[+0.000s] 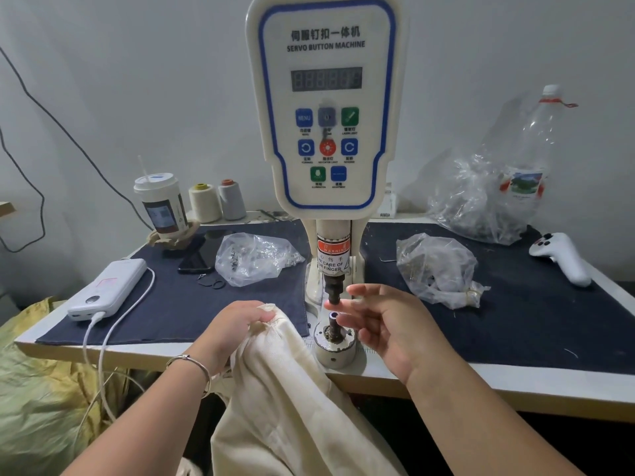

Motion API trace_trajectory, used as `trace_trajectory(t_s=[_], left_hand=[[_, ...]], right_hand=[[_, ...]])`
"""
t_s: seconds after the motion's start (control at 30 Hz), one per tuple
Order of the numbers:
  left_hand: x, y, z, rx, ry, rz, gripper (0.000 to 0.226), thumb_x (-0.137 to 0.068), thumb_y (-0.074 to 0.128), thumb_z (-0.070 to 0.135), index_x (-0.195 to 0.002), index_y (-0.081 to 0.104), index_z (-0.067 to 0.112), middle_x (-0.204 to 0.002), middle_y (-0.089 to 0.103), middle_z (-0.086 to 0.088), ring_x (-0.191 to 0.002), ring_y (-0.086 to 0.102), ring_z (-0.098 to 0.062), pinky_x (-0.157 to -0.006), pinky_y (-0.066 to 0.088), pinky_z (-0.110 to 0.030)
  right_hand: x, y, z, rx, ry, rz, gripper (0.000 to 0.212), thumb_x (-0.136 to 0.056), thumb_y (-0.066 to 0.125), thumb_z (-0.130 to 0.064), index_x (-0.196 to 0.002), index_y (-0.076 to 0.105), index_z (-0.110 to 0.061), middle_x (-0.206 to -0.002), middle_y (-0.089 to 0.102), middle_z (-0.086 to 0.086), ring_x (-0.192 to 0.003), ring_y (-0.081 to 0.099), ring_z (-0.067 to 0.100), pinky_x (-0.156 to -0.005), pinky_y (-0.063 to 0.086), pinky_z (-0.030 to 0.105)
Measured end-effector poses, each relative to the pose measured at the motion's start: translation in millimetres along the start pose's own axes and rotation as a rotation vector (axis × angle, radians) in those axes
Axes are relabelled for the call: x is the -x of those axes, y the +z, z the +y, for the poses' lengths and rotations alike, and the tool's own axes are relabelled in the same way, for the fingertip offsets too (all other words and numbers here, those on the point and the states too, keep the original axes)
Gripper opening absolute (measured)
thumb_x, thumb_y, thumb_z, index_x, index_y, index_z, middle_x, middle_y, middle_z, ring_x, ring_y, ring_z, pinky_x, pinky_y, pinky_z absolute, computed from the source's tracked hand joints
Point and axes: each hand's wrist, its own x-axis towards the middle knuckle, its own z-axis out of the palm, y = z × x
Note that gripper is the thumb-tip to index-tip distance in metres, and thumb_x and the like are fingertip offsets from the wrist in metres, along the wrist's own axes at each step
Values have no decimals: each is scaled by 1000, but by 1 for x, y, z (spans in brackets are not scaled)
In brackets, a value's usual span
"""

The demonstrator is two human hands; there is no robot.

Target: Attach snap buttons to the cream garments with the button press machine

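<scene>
Cream garment (285, 389), white machine (326, 108) with blue-edged panel, navy mat (515, 321), white power bank (108, 290).

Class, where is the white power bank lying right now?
In the head view, the white power bank lies on the table's left side, on the dark mat, left of the phone.

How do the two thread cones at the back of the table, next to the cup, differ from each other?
The left thread cone holds cream thread with a yellow core top; the right thread cone holds pale grey thread with an orange-brown core top. The left one stands nearer the cup; the right one stands nearer the button machine. Both are upright, similar in size, side by side against the wall.
</scene>
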Motion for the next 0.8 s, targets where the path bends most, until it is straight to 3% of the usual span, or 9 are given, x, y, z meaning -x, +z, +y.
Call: trace_trajectory(t_s=[0.2, 0.33, 0.47, 0.6, 0.7, 0.8], left_hand=[[0, 1, 1, 16, 4, -8, 39, -90, 56, -1, -58, 43, 17, -59, 40, 1, -54, 36, -13, -57, 28, -30], [0, -2, -1, 22, -5, -36, 34, -90, 57, 2, -63, 41, 15, -62, 39, -1, -56, 36, -13, -58, 28, -31], [0, -6, 0, 25, -2, -72, 32, -91, 58, 3, -65, 42, 13, -63, 40, -1, -58, 37, -14, -60, 29, -31], [5, -8, 3, 82, 8, -113, 6, -84, 63, 8, -85, 59, 4, -80, 47, -15, -77, 42, -25, -72, 32, -35], [6, -12, 0, 168, 5, -131, 20, -81, 65, 12, -87, 62, -7, -85, 57, -20, -80, 51, -26, -71, 38, -35], [4, -16, -4, 229, 5, -122, 36, -81, 66, 23, -90, 64, -11, -88, 61, -20, -84, 54, -27, -81, 39, -40]], right_hand=[[7, -1, 0, -60, -19, -31, 27, -87, 46, 12, -101, 59, -7, -92, 74, 21, -48, 63, 14, -37, 38, 17], [27, 0, 9, 51, -137, 46, 24, -87, 55, 8, -105, 63, -6, -93, 76, 10, -53, 67, 20, -42, 45, 20], [42, 21, 37, 338, -335, 152, 15, -86, 59, 5, -92, 62, -8, -78, 74, 5, -46, 59, 16, -44, 43, 22], [11, 73, 49, 668, -567, 95, 20, -81, 70, -3, -78, 63, -22, -70, 68, -2, -51, 62, 13, -50, 49, 23], [-47, 116, 36, 971, -666, 171, 11, -82, 64, -8, -82, 64, -19, -76, 66, -5, -70, 64, 19, -65, 55, 35], [-107, 151, 20, 1243, -544, 217, 18, -86, 55, -6, -85, 65, -20, -91, 68, 0, -85, 64, 25, -74, 55, 36]])
